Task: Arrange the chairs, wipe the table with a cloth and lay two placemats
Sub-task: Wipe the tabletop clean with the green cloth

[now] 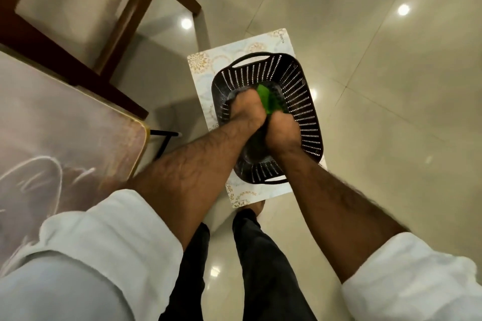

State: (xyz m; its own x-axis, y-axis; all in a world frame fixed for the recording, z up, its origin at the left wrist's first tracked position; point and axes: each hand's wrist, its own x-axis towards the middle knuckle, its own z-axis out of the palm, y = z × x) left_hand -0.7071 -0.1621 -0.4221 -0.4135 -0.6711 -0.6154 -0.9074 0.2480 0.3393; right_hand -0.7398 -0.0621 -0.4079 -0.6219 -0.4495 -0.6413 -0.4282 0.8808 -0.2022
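A green cloth (266, 100) is bunched between my two fists inside a black slotted basket (307, 109). My left hand (246, 109) and my right hand (284, 133) are both closed tight on it, knuckles close together. The basket stands on a pale patterned placemat (202, 65) that lies on the floor; whether more than one mat lies there I cannot tell. The table (52, 138), with a glossy mauve top and a gold rim, is at the left. A dark wooden chair (65, 8) with a light seat stands at the upper left, beside the table.
The floor (391, 86) is shiny cream tile with light reflections. My legs in dark trousers (260, 255) and one bare foot (257, 206) are just below the mat. A thin black metal leg (164, 135) shows under the table corner.
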